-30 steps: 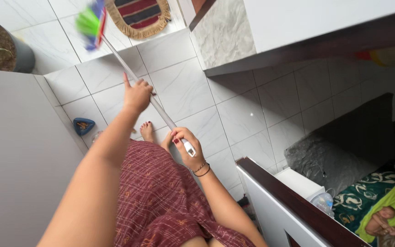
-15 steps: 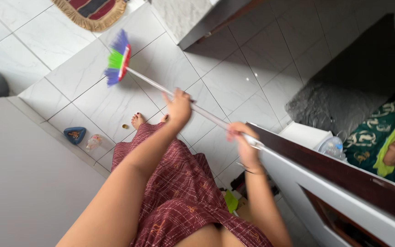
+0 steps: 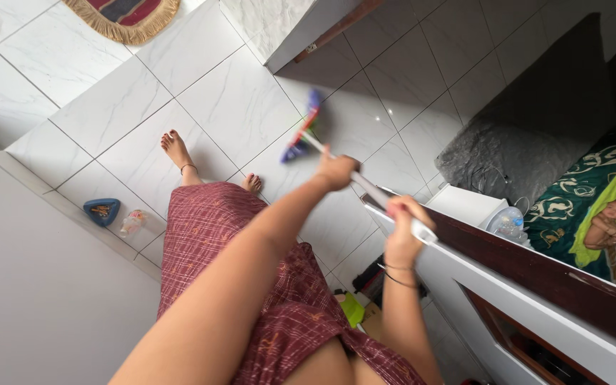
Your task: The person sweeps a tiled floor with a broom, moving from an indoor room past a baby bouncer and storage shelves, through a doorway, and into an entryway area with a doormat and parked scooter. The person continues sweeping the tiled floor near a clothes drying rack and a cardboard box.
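My left hand (image 3: pixel 336 171) is closed around the broom handle (image 3: pixel 365 187) partway down its length. My right hand (image 3: pixel 402 222) grips the same handle near its upper end, fingers wrapped tight. The broom head (image 3: pixel 302 128), blurred, purple with some green, sits low over the white tile floor (image 3: pixel 237 107). Relative to the broom head: my feet stand to the left; a fringed rug (image 3: pixel 124 16) lies well beyond, upper left; a dark-topped white cabinet (image 3: pixel 536 285) is at lower right.

Open white tile floor (image 3: pixel 108 121), upper left and centre. Obstructions: grey wall (image 3: pixel 30 285) lower left; white-and-brown furniture edge (image 3: pixel 536 285) lower right; marble-fronted cabinet (image 3: pixel 279 28) top centre.
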